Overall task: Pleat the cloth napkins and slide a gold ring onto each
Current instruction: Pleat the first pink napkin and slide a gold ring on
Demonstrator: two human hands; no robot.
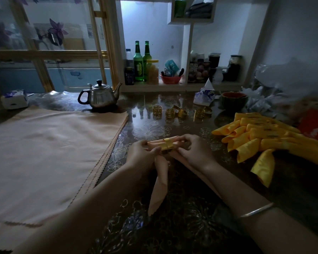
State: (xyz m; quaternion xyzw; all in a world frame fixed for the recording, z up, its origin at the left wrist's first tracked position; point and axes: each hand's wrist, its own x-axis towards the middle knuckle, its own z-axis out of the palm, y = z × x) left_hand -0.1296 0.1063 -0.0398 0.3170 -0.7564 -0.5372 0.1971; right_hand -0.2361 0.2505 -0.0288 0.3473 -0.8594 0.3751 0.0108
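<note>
A folded peach napkin (159, 187) is held above the table's middle, its two ends hanging toward me. A gold ring (167, 146) sits around its folded top. My left hand (142, 154) pinches the napkin and the ring's left side. My right hand (192, 151) grips the napkin just right of the ring. Several loose gold rings (170, 113) stand in a row farther back. A stack of flat peach napkins (44, 153) lies at the left. Yellow pleated napkins (255, 140) are piled at the right.
A steel teapot (100, 95) stands behind the flat napkins. A tissue pack (14, 99) lies at the far left, another tissue pack (204, 96) and a dark bowl (234, 99) at the back right. A shelf with green bottles (138, 62) and jars lines the wall. Plastic bags (283, 85) crowd the right corner.
</note>
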